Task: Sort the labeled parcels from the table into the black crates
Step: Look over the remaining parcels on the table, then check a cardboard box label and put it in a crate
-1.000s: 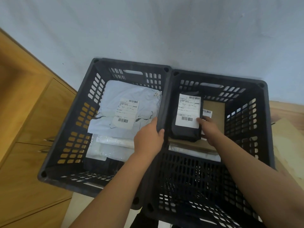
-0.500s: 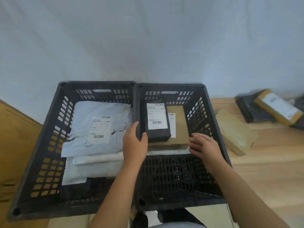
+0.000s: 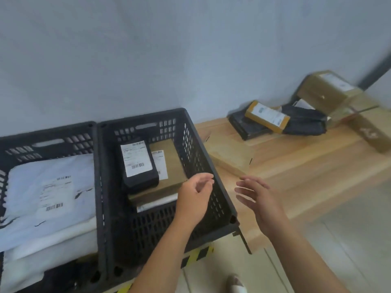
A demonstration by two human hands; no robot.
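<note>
Two black crates stand side by side. The left crate point(image 3: 96, 187) holds a white mailer bag point(image 3: 48, 193) with a label. In the right crate point(image 3: 213, 180) a black labeled parcel point(image 3: 138, 163) lies on a brown box point(image 3: 169, 166). My left hand point(image 3: 195, 194) hovers over the right crate's right wall, fingers relaxed, holding nothing. My right hand point(image 3: 257, 196) floats empty above the wooden table point(image 3: 296, 166), just right of that crate. A flat brown parcel point(image 3: 229, 153) lies on the table beside the crate.
Farther back right on the table lie a brown labeled box point(image 3: 267, 116) on a black parcel point(image 3: 243, 125), a black bag point(image 3: 302, 121), and larger brown boxes point(image 3: 325, 89). A grey wall runs behind. Pale floor and yellow-black tape point(image 3: 196, 256) lie below the table edge.
My view has swung right. My left hand moved off the divider between the crates to the right crate's right wall. My right hand left the crate and now hovers over the table.
</note>
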